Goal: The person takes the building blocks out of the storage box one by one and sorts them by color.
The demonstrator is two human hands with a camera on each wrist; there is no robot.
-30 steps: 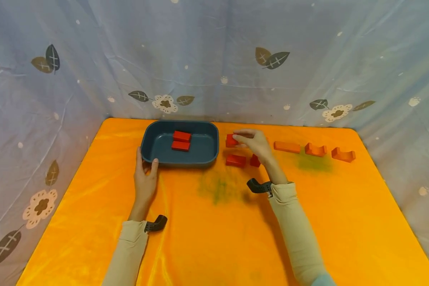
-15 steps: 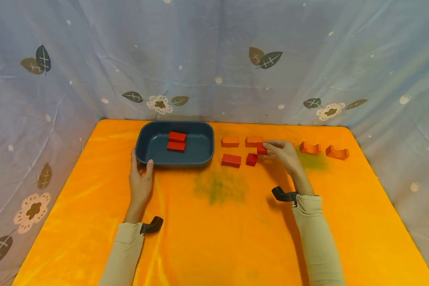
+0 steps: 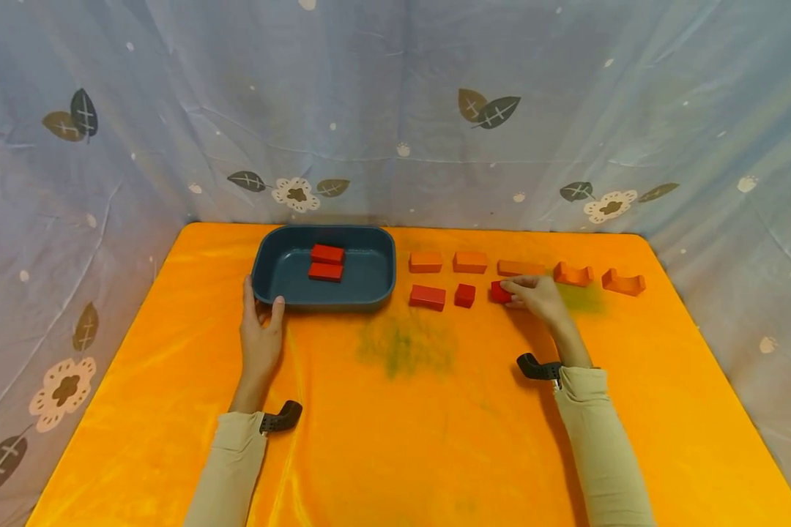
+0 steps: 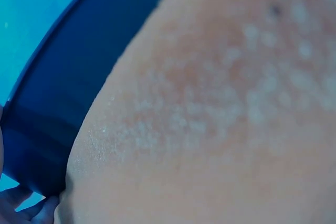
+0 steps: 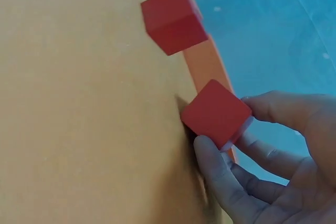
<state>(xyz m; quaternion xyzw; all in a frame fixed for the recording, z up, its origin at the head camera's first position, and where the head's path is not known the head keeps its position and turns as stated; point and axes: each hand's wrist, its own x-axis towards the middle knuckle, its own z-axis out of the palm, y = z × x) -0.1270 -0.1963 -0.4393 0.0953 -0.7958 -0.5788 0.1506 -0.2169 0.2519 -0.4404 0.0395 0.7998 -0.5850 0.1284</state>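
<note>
Near the right end of the front row, my right hand point(image 3: 539, 298) pinches a red cube block point(image 5: 216, 113) between thumb and fingers. The cube is tilted in the right wrist view, with a shadow beside it. To its left on the table are another red cube block point(image 3: 464, 295) and a red oblong block point(image 3: 427, 296). My left hand point(image 3: 261, 342) grips the near left corner of a dark blue tray point(image 3: 376, 301), thumb on the front wall and fingers at the left side. Two red blocks point(image 3: 326, 263) lie inside the tray. The left wrist view is mostly filled by skin.
Behind the red blocks runs a row of orange pieces: two oblong blocks point(image 3: 469, 262), a long bar point(image 3: 519, 268) and two notched blocks point(image 3: 572, 274). A yellow-orange cloth point(image 3: 382, 432) covers the table. A patterned curtain point(image 3: 395, 110) stands along the back and sides.
My right hand has carried the red cube block rightward and toward the near side, from behind the oblong block to the front row's right end. The left hand stays on the tray.
</note>
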